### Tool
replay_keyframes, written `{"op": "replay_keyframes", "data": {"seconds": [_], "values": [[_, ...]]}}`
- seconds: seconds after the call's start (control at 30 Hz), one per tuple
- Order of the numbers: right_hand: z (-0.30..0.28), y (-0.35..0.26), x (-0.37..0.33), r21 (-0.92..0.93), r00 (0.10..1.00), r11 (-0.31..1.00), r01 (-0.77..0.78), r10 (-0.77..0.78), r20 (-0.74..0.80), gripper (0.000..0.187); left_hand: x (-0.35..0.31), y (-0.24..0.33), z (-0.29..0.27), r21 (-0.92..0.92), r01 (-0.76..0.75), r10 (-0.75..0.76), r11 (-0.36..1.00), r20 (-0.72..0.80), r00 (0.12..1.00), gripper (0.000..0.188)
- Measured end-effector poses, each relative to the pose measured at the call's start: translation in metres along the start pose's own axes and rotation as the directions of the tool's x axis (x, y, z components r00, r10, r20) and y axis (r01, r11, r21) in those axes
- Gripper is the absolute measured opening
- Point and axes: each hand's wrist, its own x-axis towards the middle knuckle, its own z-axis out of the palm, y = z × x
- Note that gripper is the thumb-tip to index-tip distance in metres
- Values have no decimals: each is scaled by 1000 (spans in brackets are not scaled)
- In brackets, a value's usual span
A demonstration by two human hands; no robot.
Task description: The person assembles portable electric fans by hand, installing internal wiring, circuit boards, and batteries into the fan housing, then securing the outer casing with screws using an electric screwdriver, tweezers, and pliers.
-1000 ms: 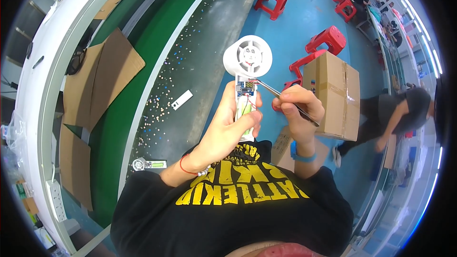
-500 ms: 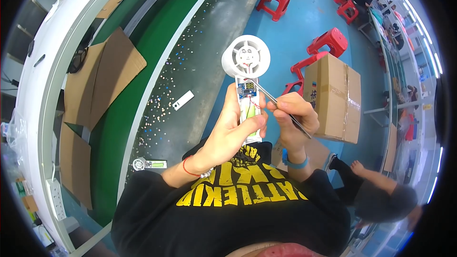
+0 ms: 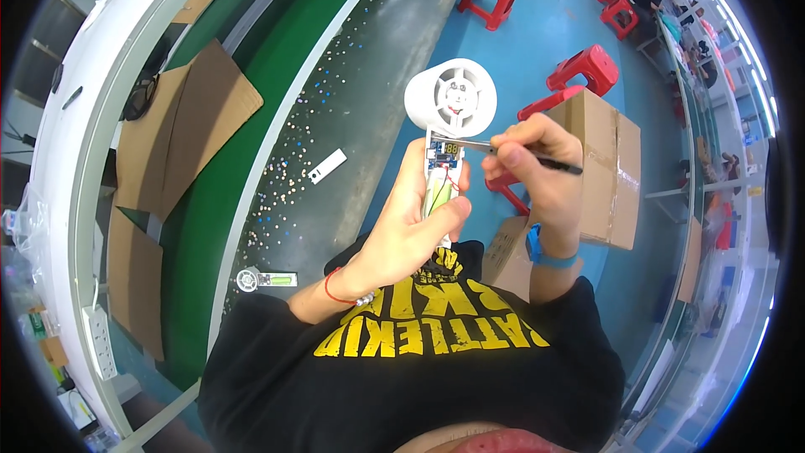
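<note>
Left fingers (image 3: pixel 449 216) clamp the fan (image 3: pixel 454 99); right fingers (image 3: pixel 515 154) pinch tweezers (image 3: pixel 476 144), handle swung from 4 to 3 o'clock, likely for sideways access to the circuit board (image 3: pixel 443 157).

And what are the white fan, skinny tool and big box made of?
The white fan in the left hand: probably hard plastic, smooth, with molded-looking spokes. The skinny tool in the right hand: seems metal, because its front part shines silvery; the back end looks black, maybe coated. The big box: dull brown cardboard, it seems, with shiny tape across it.
</note>
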Motion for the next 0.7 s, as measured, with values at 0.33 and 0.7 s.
{"op": "replay_keyframes", "data": {"seconds": [0.33,0.7], "values": [[-9,0,25,63,968,972,-225,215,133,19,2,8,1,-151,7,-10,988,-17,1000,35],[-10,24,24,83,978,985,149,-159,135,11,-7,1,-17,-280,-8,-53,960,-210,976,39]]}}
